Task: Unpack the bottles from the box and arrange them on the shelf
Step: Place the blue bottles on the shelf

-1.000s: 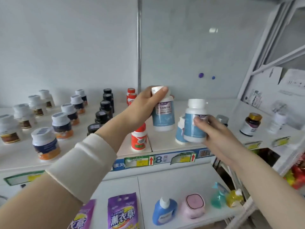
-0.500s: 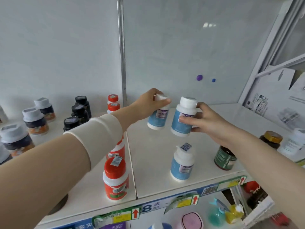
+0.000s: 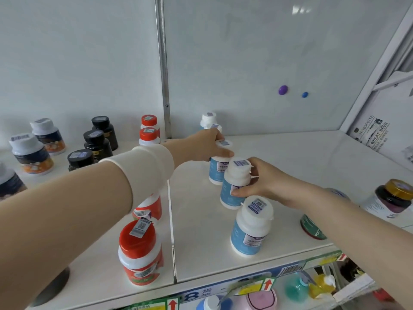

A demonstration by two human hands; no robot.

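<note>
A row of white-capped bottles with blue labels runs front to back on the white shelf point(image 3: 301, 157). My left hand point(image 3: 207, 146) grips one blue bottle point(image 3: 216, 171) by its cap, standing on the shelf. My right hand point(image 3: 266, 184) holds a second blue bottle point(image 3: 232, 189) just in front of it, at shelf level. A third blue bottle point(image 3: 251, 227) stands free nearer the front edge. Two more white caps point(image 3: 210, 119) show behind my left hand at the back wall. No box is in view.
Red-capped bottles point(image 3: 139, 253) line up left of the shelf seam. Black jars point(image 3: 98, 142) and white-capped dark jars point(image 3: 31, 153) fill the left side. A green jar point(image 3: 311, 227) and a gold-lidded jar point(image 3: 391, 200) stand at right. A lower shelf holds colourful bottles point(image 3: 297, 287).
Both hands have come down with their blue bottles from mid-air to the shelf, into a row. The camera has moved closer and looks more steeply down.
</note>
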